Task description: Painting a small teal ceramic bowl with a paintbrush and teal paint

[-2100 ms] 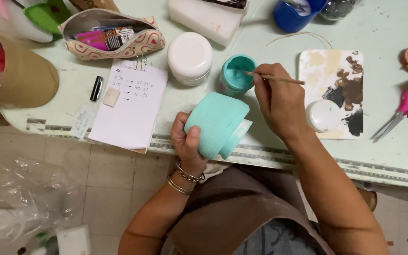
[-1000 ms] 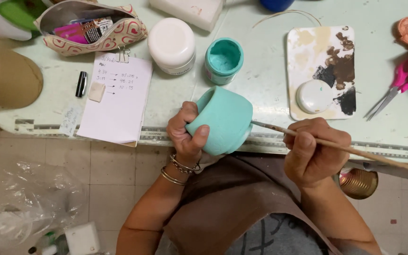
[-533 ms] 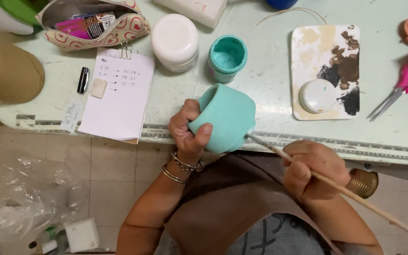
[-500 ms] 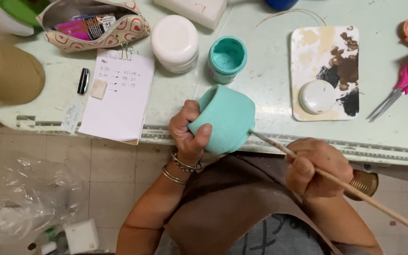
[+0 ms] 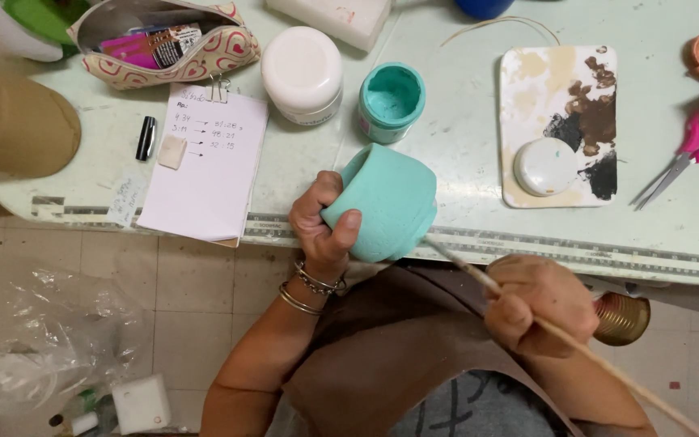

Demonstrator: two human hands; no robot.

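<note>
A turquoise pot (image 5: 390,202) is gripped by the left hand (image 5: 322,220) at the near edge of the worktop (image 5: 463,162). A thin paintbrush (image 5: 560,332) is pinched in the right hand (image 5: 540,303), its tip touching the pot's right side. An open jar of turquoise paint (image 5: 391,101) stands just beyond.

A pale green worktop (image 5: 463,146) carries an open turquoise paint jar (image 5: 391,100), a white lidded jar (image 5: 302,73), a clipped sheet of white notepaper (image 5: 208,162), a small black pen cap (image 5: 146,137), a heart-patterned fabric pencil pouch (image 5: 167,44), a paint-stained rectangular palette (image 5: 560,121) and pink-handled scissors (image 5: 693,150).
</note>
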